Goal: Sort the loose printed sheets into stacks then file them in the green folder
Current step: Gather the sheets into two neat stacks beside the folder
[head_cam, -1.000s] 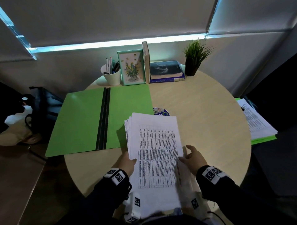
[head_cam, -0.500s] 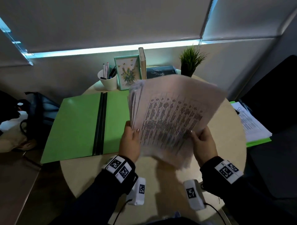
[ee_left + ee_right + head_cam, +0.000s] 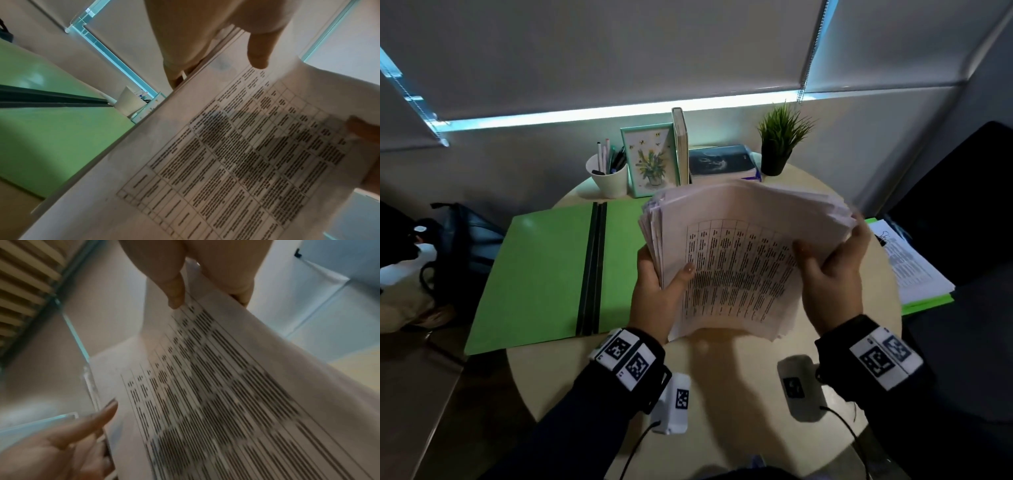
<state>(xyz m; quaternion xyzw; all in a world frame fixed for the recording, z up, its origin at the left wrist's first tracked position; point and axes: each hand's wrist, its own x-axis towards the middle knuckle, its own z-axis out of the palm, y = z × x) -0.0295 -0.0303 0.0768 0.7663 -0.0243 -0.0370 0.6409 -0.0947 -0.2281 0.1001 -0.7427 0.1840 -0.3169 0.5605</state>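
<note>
A thick stack of printed sheets point(image 3: 739, 260) with a table of text on top is lifted off the round table point(image 3: 739, 373) and tilted up. My left hand point(image 3: 657, 284) grips its left edge, thumb on the top page. My right hand point(image 3: 832, 270) grips the right edge, thumb on top and fingers behind. The same stack point(image 3: 236, 162) fills the left wrist view, and the stack point(image 3: 226, 386) also fills the right wrist view. The green folder point(image 3: 541, 270) lies open and flat on the table's left side, its black spine point(image 3: 592, 267) running front to back.
At the table's back stand a white pen cup point(image 3: 607, 174), a framed flower picture point(image 3: 650, 159), an upright book point(image 3: 680, 147), flat books point(image 3: 722, 161) and a small potted plant point(image 3: 779, 144). Another paper pile on a green folder point(image 3: 907, 267) lies off to the right. A dark bag point(image 3: 455, 253) sits left.
The stack lay flat on the table a second ago. Both hands have lifted it and tilted it upright above the table; my right hand has shifted higher along the right edge.
</note>
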